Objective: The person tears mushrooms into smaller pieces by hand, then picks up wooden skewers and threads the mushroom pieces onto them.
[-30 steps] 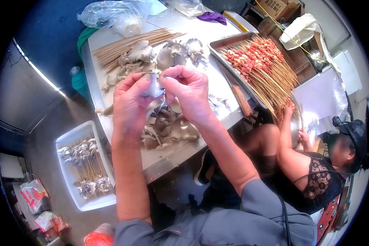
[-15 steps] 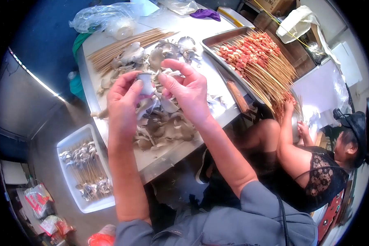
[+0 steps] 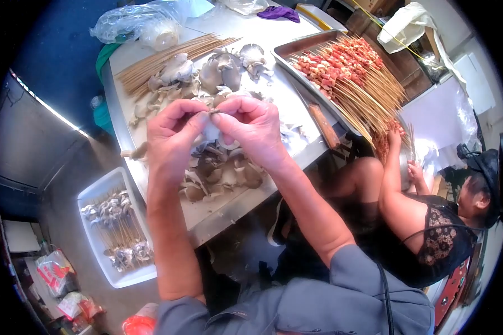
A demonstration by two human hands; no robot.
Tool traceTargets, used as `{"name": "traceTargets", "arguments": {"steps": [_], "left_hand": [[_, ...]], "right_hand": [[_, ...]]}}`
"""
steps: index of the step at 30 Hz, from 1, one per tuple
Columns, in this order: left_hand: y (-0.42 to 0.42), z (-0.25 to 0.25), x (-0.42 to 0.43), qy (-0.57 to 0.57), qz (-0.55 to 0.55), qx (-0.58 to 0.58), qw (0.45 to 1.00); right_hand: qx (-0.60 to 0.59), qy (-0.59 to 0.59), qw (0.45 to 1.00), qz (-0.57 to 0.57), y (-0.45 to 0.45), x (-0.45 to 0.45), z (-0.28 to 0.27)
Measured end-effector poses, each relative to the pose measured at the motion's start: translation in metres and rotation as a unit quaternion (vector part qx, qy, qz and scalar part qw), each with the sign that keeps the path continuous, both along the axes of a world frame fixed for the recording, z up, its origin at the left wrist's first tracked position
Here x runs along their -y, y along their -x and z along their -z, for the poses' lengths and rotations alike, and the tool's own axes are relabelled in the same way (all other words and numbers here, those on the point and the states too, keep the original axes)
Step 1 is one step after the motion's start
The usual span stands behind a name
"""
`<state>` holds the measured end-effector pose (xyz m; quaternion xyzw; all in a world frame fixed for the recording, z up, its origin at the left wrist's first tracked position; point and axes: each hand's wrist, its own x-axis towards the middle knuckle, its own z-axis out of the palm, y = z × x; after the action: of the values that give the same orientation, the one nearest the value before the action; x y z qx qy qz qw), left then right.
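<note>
My left hand and my right hand meet above the white table, thumbs and fingertips pinched together. Between them is an oyster mushroom, pale and partly hidden by my fingers. Beneath and around my hands lie loose grey oyster mushrooms, with larger caps beyond my fingertips. A bundle of bare bamboo skewers rests at the table's far left.
A metal tray of meat skewers stands at right, beside a wooden-handled tool. At lower left, a white tub holds skewered mushrooms. A co-worker sits at right, one hand on the meat skewers. Plastic bags lie at the back.
My right hand has come down and closed in toward my left, so both now pinch the mushroom. Before, its fingers were apart and the pale cap showed more.
</note>
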<state>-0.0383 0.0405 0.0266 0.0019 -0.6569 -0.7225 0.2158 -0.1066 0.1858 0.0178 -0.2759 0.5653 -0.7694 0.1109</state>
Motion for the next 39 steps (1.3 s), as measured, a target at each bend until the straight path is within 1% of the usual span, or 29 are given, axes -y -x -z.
{"name": "traceTargets", "arguments": {"steps": [2,4,8,10,15,17,18,20,23,27,29,35,39], "left_hand": [[0.0,-0.001,-0.001,-0.01,-0.004,0.006,1.0],[-0.001,-0.006,-0.001,-0.068,-0.02,0.039,0.997],[0.001,0.001,0.012,-0.051,-0.065,0.022,0.996],[-0.001,-0.009,0.005,-0.088,-0.06,0.023,0.994],[0.002,-0.007,0.003,-0.048,-0.038,-0.002,0.998],[0.002,-0.006,0.005,-0.034,-0.027,-0.009,0.999],[0.001,-0.004,0.008,-0.036,-0.012,0.003,0.999],[0.001,-0.003,0.011,-0.037,0.002,0.016,0.999],[0.002,-0.003,0.012,-0.013,0.015,0.014,1.0],[0.001,-0.003,0.011,-0.005,0.028,0.016,0.999],[0.002,-0.004,0.009,-0.01,0.03,0.017,0.999],[0.006,0.004,0.006,-0.047,0.028,0.015,0.998],[0.004,0.005,0.006,-0.095,0.021,0.018,0.995]], "right_hand": [[0.009,-0.005,1.0,0.016,0.0,0.001,-0.002],[0.037,0.007,0.998,0.055,0.004,0.0,0.0],[0.082,0.045,0.992,0.083,0.012,0.0,0.003],[0.069,0.025,0.991,0.109,0.009,0.003,0.0],[0.019,-0.006,0.995,0.096,0.003,0.004,-0.002],[0.001,-0.024,0.999,0.041,0.005,0.003,-0.002],[0.002,-0.024,0.999,0.041,0.004,0.003,-0.003],[0.036,-0.005,0.999,-0.02,0.001,0.003,-0.004],[0.025,-0.029,0.998,-0.049,0.005,0.001,0.001],[0.027,-0.018,0.998,-0.047,0.007,0.001,0.004],[0.053,0.015,0.997,-0.044,0.006,0.0,0.0],[0.063,0.037,0.997,-0.025,0.007,0.001,-0.001],[0.063,0.036,0.997,-0.002,0.007,0.0,0.0]]}}
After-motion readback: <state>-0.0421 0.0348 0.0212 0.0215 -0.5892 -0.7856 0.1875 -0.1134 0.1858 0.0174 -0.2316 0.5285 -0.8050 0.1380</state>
